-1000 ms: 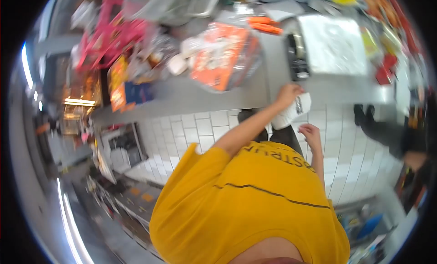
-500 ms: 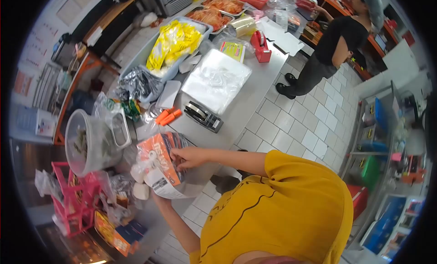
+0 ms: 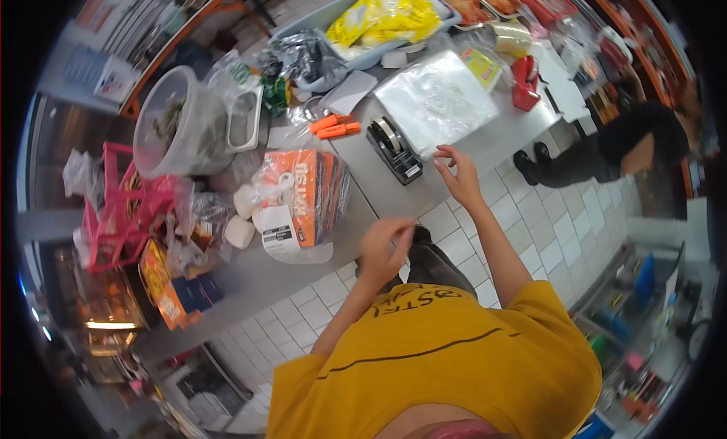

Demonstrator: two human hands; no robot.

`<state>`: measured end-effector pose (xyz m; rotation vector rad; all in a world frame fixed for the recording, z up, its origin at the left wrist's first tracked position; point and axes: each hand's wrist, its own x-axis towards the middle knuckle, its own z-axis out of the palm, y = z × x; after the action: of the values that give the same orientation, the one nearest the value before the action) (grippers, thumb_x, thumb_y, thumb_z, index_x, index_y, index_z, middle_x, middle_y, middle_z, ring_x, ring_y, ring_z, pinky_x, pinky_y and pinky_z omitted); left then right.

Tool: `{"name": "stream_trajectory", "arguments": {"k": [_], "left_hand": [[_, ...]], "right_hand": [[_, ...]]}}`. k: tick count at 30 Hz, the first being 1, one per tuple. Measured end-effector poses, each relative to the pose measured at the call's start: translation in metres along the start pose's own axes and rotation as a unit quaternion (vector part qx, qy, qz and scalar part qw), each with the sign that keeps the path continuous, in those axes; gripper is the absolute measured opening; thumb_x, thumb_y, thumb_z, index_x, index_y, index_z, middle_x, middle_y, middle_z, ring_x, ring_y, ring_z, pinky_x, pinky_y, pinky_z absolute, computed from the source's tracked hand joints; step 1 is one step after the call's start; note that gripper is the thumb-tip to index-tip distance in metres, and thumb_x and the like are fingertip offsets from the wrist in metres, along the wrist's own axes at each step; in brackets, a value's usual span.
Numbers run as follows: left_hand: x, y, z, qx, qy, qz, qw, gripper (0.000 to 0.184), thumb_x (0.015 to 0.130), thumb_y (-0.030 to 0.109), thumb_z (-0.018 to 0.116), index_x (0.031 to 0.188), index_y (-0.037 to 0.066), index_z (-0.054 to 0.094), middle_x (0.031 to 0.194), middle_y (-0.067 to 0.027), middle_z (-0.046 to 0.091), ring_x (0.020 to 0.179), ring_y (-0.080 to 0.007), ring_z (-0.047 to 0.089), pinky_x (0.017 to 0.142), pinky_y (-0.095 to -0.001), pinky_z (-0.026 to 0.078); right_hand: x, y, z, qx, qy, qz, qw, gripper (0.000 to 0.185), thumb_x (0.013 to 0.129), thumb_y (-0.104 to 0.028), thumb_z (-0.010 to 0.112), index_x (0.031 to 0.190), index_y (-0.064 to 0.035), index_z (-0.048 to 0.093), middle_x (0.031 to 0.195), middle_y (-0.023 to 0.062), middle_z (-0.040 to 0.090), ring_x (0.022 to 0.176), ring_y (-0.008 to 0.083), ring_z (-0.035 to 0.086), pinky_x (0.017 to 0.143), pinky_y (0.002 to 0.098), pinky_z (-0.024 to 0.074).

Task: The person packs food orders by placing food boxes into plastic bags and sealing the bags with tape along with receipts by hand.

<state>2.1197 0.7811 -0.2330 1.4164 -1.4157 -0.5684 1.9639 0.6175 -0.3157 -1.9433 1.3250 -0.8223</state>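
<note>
My right hand (image 3: 458,175) is open with its fingers apart, at the near edge of a stack of clear plastic bags (image 3: 435,98). It holds nothing. To its left on the table is a black tape dispenser (image 3: 394,149). My left hand (image 3: 386,246), somewhat blurred, hovers at the table's front edge with fingers stretched out and nothing in them. Left of that hand, a clear-wrapped pack with an orange printed front (image 3: 303,193) and a white label sits on the metal table.
Orange-handled items (image 3: 333,127), a clear plastic tub (image 3: 182,124), a pink basket (image 3: 121,212) and a red tape dispenser (image 3: 525,83) share the table. Yellow bags fill a blue-grey bin (image 3: 284,39) at the back. A person in black (image 3: 644,140) stands at the far right.
Both hands have let go of the orange-fronted pack, which now rests on the table. My right hand has moved right toward the plastic bags. The view has turned.
</note>
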Motion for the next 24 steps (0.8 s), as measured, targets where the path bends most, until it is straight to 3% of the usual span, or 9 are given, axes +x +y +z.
{"name": "stream_trajectory", "arguments": {"k": [3,6,9,11,13,15,19,21,24], "left_hand": [[0.001,-0.092,0.094,-0.312,-0.062,-0.421,0.849,0.027,0.083,0.007,0.05,0.109,0.009,0.057,0.096,-0.0028,0.062,0.077,-0.0122,0.055,0.065,-0.0252,0.042],[0.01,-0.149,0.119,-0.533,0.008,-0.416,0.737,0.032,0.084,0.012,0.049,0.116,0.009,0.053,0.103,-0.0004,0.06,0.083,-0.0101,0.054,0.067,-0.0245,0.041],[0.014,-0.151,0.109,-0.586,0.008,-0.407,0.7,0.031,0.084,0.014,0.049,0.115,0.006,0.051,0.109,-0.0008,0.057,0.086,-0.0103,0.053,0.071,-0.0268,0.043],[0.019,-0.138,0.102,-0.599,0.038,-0.436,0.671,0.028,0.084,0.013,0.051,0.11,0.005,0.053,0.104,-0.0014,0.059,0.084,-0.0104,0.054,0.07,-0.0262,0.043],[0.027,-0.134,0.107,-0.617,0.068,-0.458,0.637,0.024,0.084,0.012,0.052,0.106,0.003,0.055,0.099,-0.0021,0.06,0.082,-0.0105,0.055,0.07,-0.0257,0.044],[0.027,-0.133,0.12,-0.423,0.057,-0.44,0.79,0.017,0.084,0.014,0.058,0.097,0.002,0.059,0.086,-0.0036,0.062,0.076,-0.0111,0.057,0.068,-0.0242,0.045],[-0.006,-0.145,0.123,-0.375,0.087,-0.454,0.804,0.014,0.084,0.016,0.062,0.085,0.003,0.062,0.076,-0.0031,0.061,0.071,-0.0105,0.058,0.064,-0.0222,0.045],[-0.024,-0.079,0.076,-0.438,0.067,-0.372,0.815,0.01,0.083,0.012,0.063,0.083,0.002,0.062,0.084,-0.0074,0.061,0.08,-0.0136,0.059,0.071,-0.025,0.047],[-0.041,0.02,-0.052,-0.275,0.064,-0.158,0.946,0.003,0.081,0.002,0.061,0.079,0.002,0.063,0.088,-0.0113,0.062,0.086,-0.0172,0.059,0.075,-0.0276,0.048]], "right_hand": [[0.025,-0.007,0.02,0.078,-0.106,0.006,0.991,0.043,0.078,-0.021,0.066,0.116,-0.0094,0.052,0.088,0.0058,0.066,0.08,0.0213,0.059,0.073,0.0327,0.0449],[0.036,-0.005,0.045,0.132,-0.208,0.039,0.969,0.039,0.081,-0.012,0.062,0.118,-0.0056,0.049,0.072,0.0052,0.063,0.065,0.0118,0.054,0.062,0.0252,0.0421],[0.02,-0.02,-0.009,0.299,-0.239,0.118,0.916,0.035,0.08,-0.006,0.062,0.113,-0.004,0.051,0.072,0.0041,0.062,0.067,0.0103,0.055,0.061,0.0233,0.0426],[-0.03,-0.001,-0.058,0.3,-0.352,0.11,0.88,0.01,0.076,-0.005,0.065,0.084,0.0,0.062,0.074,0.0037,0.063,0.071,0.0091,0.058,0.067,0.0228,0.0471],[-0.078,0.008,-0.084,0.218,-0.457,0.206,0.837,0.007,0.074,-0.003,0.065,0.08,0.0019,0.066,0.074,0.0068,0.066,0.073,0.0114,0.062,0.071,0.0249,0.0489],[-0.101,0.035,-0.067,0.198,-0.488,0.25,0.812,0.008,0.073,-0.003,0.065,0.08,0.002,0.067,0.074,0.0076,0.066,0.073,0.0125,0.063,0.071,0.0257,0.0492],[-0.121,0.097,-0.029,0.034,-0.461,0.238,0.854,0.011,0.076,-0.002,0.06,0.084,0.0025,0.067,0.075,0.009,0.067,0.073,0.0156,0.063,0.073,0.0286,0.0485],[-0.101,0.084,-0.01,-0.026,-0.485,0.195,0.852,0.011,0.078,-0.001,0.057,0.084,0.0028,0.066,0.076,0.0096,0.066,0.075,0.016,0.063,0.074,0.0293,0.0479],[-0.069,-0.02,-0.005,0.124,-0.466,0.011,0.876,0.011,0.083,0.001,0.05,0.082,0.0013,0.061,0.081,0.0088,0.064,0.08,0.0171,0.06,0.078,0.0292,0.0454]]}}
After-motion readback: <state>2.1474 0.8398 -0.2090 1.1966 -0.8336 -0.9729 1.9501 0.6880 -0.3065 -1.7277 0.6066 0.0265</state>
